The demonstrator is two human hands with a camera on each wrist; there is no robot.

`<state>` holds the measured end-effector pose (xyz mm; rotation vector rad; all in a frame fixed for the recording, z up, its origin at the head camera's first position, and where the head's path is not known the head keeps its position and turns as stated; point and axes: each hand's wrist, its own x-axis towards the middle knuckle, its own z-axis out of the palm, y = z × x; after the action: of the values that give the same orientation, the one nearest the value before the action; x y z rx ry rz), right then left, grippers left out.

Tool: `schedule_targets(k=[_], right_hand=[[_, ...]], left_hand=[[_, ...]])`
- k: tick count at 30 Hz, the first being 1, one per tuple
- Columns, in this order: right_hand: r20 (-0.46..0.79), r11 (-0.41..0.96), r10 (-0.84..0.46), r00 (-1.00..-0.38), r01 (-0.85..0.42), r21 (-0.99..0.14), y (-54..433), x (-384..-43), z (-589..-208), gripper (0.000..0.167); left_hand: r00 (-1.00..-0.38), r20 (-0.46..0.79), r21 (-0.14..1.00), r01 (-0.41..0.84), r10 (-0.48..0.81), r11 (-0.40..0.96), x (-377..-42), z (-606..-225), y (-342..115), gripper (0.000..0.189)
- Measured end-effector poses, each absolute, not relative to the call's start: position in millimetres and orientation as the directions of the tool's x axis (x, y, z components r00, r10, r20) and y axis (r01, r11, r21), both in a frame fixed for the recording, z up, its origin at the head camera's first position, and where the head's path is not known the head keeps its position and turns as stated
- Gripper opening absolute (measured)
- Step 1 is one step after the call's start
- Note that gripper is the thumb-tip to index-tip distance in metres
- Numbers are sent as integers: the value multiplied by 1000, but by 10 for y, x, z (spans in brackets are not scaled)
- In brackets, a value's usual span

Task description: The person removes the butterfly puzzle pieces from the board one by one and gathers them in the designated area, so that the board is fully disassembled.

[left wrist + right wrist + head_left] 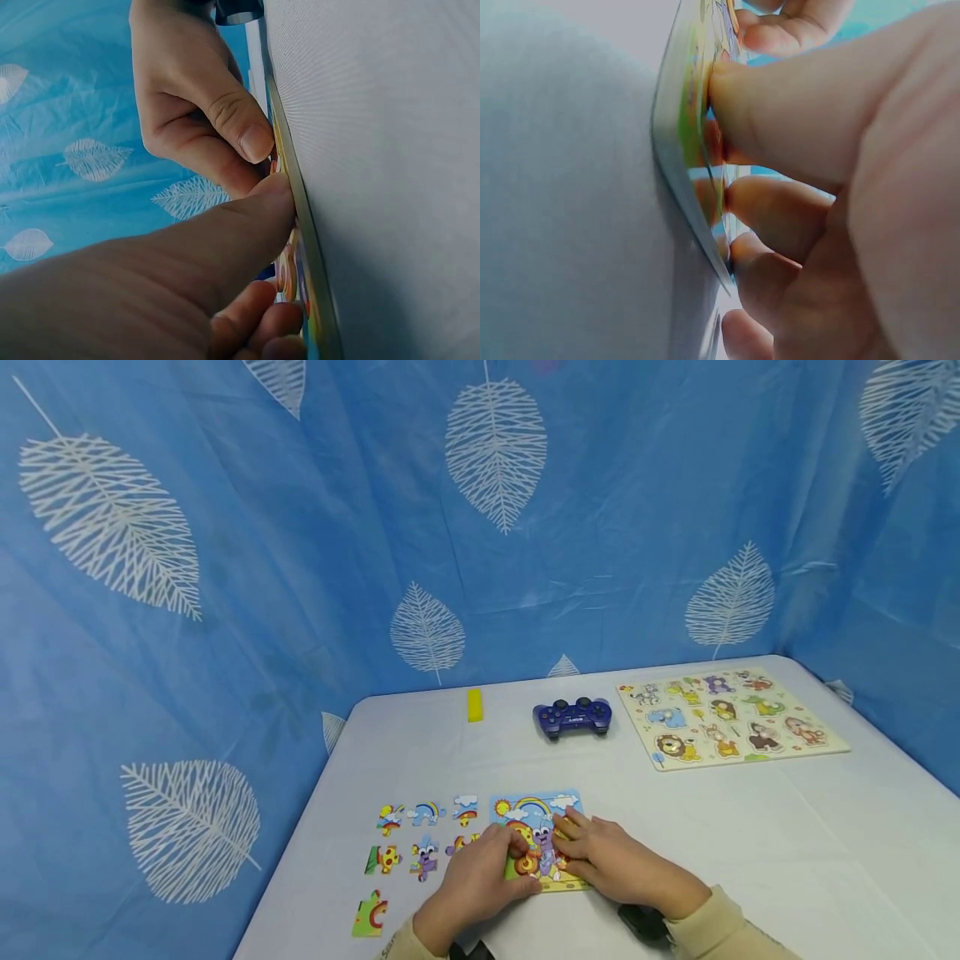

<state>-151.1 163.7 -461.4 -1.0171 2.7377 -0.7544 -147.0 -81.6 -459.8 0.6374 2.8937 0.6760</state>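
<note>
A colourful jigsaw puzzle board (534,805) with a rainbow, a sun and a purple cartoon figure lies on the white table. My left hand (483,877) rests over its left side, thumb near the bottom edge and fingers bent over the picture. From the right, my right hand (611,860) lies on the board, its fingertips touching the picture. In the right wrist view, the thumb and fingers press flat onto the board (692,142) near its raised rim. The left thumb (274,191) also touches the face in the left wrist view. Both hands hide part of the picture.
Several loose puzzle pieces (425,812) lie in rows left of the board, one partly behind the left hand. Farther back are a yellow block (475,705), a blue game controller (573,717) and a wooden animal puzzle (705,714). A blue leaf-patterned curtain (330,527) borders the table.
</note>
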Motion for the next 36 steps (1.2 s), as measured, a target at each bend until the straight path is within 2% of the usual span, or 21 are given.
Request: schedule_targets(k=[17,27,36], right_hand=[[59,658,-638,-767,-584,-474,1612,-1506,-4593,42],[52,657,-641,-766,-583,-478,1615,-1505,-4587,42],[81,648,-647,-758,-603,-465,1618,-1505,-4597,41]], left_hand=[[-892,23,519,396,451,758,-1468,-4584,-827,41],[-883,31,449,431,468,783,-1482,-4550,-806,42],[-877,82,441,458,473,772,-1475,-4547,-822,37]])
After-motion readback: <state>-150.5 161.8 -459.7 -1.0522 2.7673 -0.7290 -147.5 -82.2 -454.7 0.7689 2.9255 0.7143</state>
